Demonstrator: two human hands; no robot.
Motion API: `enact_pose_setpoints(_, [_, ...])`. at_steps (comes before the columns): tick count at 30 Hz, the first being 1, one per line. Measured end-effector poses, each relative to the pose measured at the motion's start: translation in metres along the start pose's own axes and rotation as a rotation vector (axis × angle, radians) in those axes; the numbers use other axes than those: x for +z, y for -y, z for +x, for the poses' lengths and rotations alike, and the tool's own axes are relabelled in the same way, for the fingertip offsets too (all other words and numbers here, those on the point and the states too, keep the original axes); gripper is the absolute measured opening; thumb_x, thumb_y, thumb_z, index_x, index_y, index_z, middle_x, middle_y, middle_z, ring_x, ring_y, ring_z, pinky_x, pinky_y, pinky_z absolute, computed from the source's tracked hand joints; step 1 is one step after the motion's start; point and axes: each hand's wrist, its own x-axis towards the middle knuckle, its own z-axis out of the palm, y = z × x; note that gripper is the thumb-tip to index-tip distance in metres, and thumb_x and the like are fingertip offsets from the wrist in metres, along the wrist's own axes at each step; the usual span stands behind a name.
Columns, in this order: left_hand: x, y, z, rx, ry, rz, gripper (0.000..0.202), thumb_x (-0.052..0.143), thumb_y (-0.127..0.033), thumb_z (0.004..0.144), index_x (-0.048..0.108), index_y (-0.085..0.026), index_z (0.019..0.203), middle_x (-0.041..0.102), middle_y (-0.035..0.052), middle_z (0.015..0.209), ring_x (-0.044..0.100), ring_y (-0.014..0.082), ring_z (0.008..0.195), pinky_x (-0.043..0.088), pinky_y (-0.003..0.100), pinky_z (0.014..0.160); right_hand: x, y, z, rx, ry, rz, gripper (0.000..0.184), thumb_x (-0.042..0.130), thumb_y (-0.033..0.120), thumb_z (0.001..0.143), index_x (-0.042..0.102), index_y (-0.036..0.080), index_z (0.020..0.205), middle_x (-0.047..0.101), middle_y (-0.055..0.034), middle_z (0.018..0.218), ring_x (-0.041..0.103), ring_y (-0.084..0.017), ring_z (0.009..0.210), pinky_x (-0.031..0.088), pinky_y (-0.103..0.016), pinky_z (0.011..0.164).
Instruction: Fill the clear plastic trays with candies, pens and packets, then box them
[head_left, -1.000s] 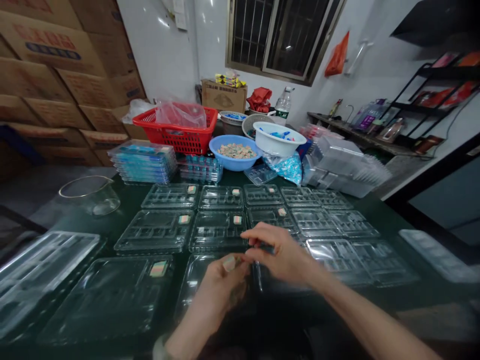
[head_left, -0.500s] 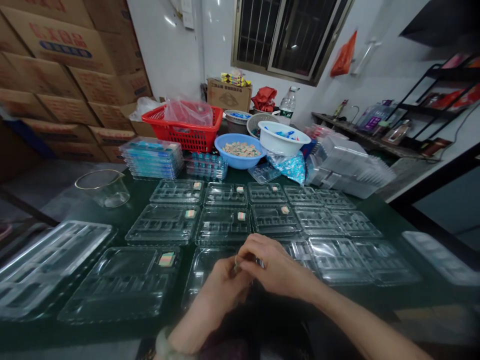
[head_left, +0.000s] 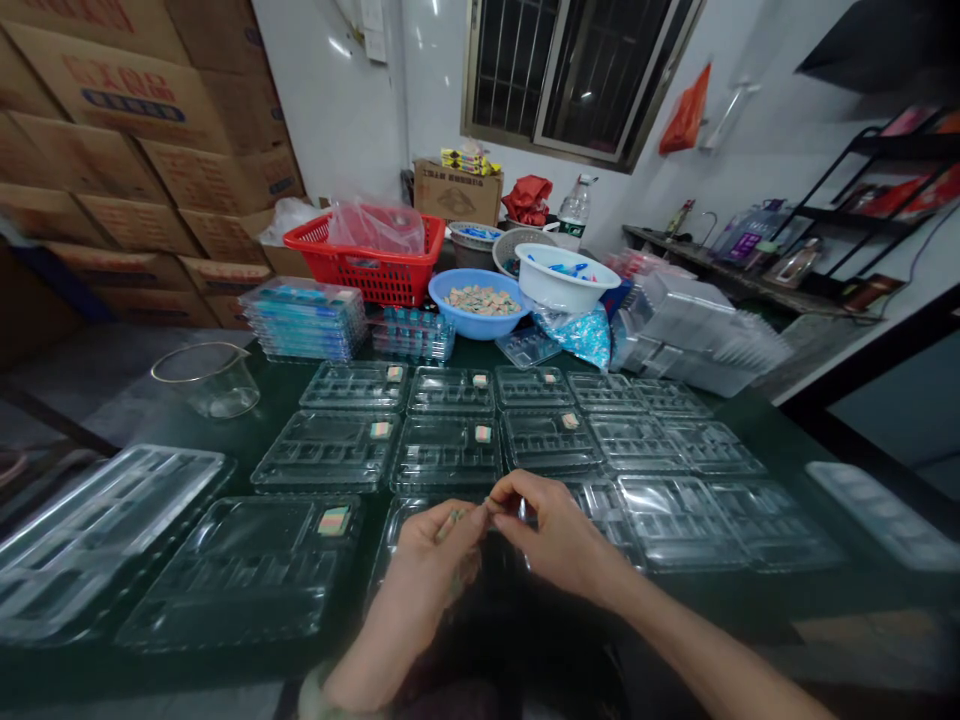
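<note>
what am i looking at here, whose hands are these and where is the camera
There is no machine here. These are a person's own two bare hands, filmed by one camera worn on their head, which looks forward and down. The left hand pinches a small striped piece, and the right hand sits close beside it, though it is hard to tell whether it touches the piece. Rows of clear plastic trays with many compartments lie on the dark green table, several holding a similar piece. Farther back are a blue bowl of small pieces, a white bowl and a red basket.
</note>
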Motion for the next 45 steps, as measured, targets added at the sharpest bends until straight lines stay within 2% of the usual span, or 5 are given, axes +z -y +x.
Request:
enact_pose_setpoints(15, [-0.005,-0.006,0.002,0.235,0.056,0.504,0.026,0.049,-0.038,0.081,0.057,-0.015,0.072,0.040,-0.0031,0.050,0.034,0.0075,0.046,0.025,0.020,0.042,-0.008,-0.013,0.006,0.248,0.179,0.565,0.012,0.060,0.025,0.075,0.063,0.013,0.076,0.054,0.0021,0.062,0.046,-0.008,0.057,0.035,-0.019,0.054])
enact_pose_setpoints(23, [0.004,-0.006,-0.002,-0.096,0.103,-0.107,0.028,0.059,-0.039,0.074,0.057,-0.012,0.070,0.046,-0.0017,0.054,0.037,0.0051,0.041,0.022,0.017,0.038,0.002,-0.013,0.006,0.159,-0.124,0.398,0.008,0.057,0.018,0.075,0.063,0.015,0.071,0.056,0.0017,0.064,0.050,-0.010,0.061,0.038,-0.020,0.057])
enact_pose_setpoints(27, [0.003,-0.007,0.001,-0.253,0.060,-0.371,0.047,0.049,-0.055,0.075,0.063,-0.010,0.082,0.056,0.0051,0.069,0.051,0.0099,0.052,0.035,0.018,0.043,-0.011,-0.009,0.004,0.118,-0.038,0.416,0.007,0.057,0.017,0.077,0.063,0.015,0.075,0.059,0.0016,0.068,0.051,-0.010,0.064,0.039,-0.020,0.059])
enact_pose_setpoints(33, [0.004,-0.010,0.000,-0.267,-0.044,-0.331,0.055,0.048,-0.062,0.071,0.064,-0.012,0.090,0.060,0.0051,0.069,0.055,0.0131,0.056,0.041,0.021,0.050,-0.016,0.007,-0.006,0.079,0.122,0.375,0.007,0.060,0.011,0.075,0.063,0.017,0.075,0.062,0.0021,0.077,0.054,-0.011,0.073,0.040,-0.021,0.068])
enact_pose_setpoints(45, [0.010,-0.013,-0.003,-0.253,-0.028,-0.291,0.054,0.042,-0.065,0.072,0.062,-0.016,0.084,0.057,0.0007,0.059,0.052,0.0120,0.052,0.035,0.021,0.048,0.022,0.010,-0.011,-0.098,-0.162,-0.104,0.021,0.052,0.001,0.074,0.056,0.021,0.081,0.059,0.0016,0.086,0.048,-0.016,0.084,0.034,-0.032,0.078])
